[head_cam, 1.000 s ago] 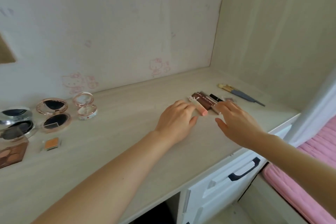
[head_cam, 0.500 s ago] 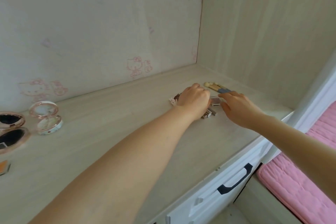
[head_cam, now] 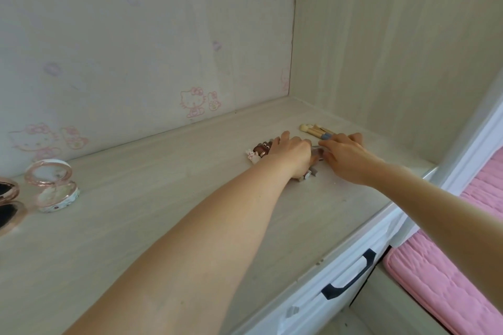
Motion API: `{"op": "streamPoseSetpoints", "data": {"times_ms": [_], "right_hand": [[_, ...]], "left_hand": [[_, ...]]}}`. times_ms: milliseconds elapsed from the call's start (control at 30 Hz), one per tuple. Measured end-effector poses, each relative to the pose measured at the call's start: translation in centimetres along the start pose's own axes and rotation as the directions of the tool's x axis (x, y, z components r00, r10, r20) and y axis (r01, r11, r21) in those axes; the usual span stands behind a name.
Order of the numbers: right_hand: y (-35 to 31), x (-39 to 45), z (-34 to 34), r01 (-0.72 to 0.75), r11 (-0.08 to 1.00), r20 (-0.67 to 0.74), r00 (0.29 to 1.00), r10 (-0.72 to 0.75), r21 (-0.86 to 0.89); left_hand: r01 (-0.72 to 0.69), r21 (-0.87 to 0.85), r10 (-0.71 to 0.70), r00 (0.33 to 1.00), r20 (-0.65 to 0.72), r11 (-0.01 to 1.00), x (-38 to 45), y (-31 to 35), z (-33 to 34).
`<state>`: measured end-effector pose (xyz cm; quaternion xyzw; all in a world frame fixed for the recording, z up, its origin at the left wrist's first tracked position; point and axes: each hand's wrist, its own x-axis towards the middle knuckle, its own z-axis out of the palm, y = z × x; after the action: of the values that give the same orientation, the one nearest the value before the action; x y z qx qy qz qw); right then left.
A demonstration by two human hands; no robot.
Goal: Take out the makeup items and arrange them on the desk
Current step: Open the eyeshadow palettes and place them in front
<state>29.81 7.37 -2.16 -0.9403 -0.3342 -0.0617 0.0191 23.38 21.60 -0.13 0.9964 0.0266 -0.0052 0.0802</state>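
Several lip gloss tubes (head_cam: 260, 150) lie side by side on the pale wooden desk (head_cam: 152, 215), towards the back right. My left hand (head_cam: 292, 155) lies over them with its fingers curled round the bunch, hiding most of it; tube ends stick out below the wrist (head_cam: 309, 173). My right hand (head_cam: 347, 156) reaches in from the right with fairly straight fingers, and its fingertips touch a grey tube (head_cam: 317, 151) at the bunch's right side. Two makeup brushes (head_cam: 315, 130) lie just behind the hands, their handles running under my right fingers.
Open compacts stand at the desk's left: a small rose-gold mirrored one (head_cam: 51, 187) and a larger one (head_cam: 8, 198) cut off by the frame. A white drawer with a dark handle (head_cam: 351, 277) sits below the desk edge. A pink mattress (head_cam: 449, 266) lies at the lower right.
My view has swung right, pushing the compacts to the left edge. My left hand has slid over the tubes and curled round them, and my right hand has closed in beside it.
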Motion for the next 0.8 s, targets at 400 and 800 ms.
{"op": "streamPoseSetpoints", "data": {"times_ms": [400, 800], "right_hand": [[-0.7, -2.7, -0.4, -0.061, 0.881, -0.206, 0.963, 0.176, 0.469], [-4.5, -5.3, -2.1, 0.045, 0.646, -0.324, 0.890, 0.320, 0.762]], "left_hand": [[-0.123, -0.255, 0.049, 0.959, -0.278, 0.959, -0.7, 0.6, 0.9], [-0.130, -0.710, -0.228, 0.894, -0.386, 0.692, -4.9, 0.1, -1.3]]}}
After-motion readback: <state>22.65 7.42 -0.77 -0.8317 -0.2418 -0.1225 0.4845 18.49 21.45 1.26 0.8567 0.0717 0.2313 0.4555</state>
